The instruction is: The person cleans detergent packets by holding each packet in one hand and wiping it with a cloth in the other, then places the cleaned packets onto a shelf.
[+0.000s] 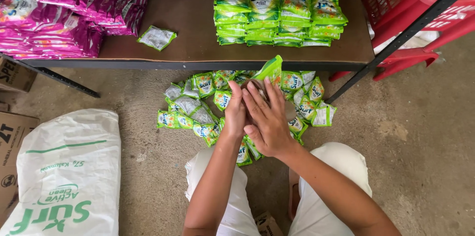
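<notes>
Both hands hold a green sachet (267,69), tip toward twelve o'clock above the floor pile (198,109). Left hand (235,109) fingers wrap it; right hand (267,117) fingers lie flat, pressed against it.

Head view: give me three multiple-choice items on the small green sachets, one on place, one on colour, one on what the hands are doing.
1. Where does the loose heap of green sachets lie?
A. concrete floor
B. red crate
C. white sack

2. What colour are the packets stacked at the left of the brown shelf?
A. blue
B. magenta
C. yellow

3. The left hand and right hand are:
A. apart, empty
B. together, holding sachets
C. on the sack

A: heap lies on the floor below the shelf.
B: the left stack is magenta.
B: both hands clasp sachets.
</notes>
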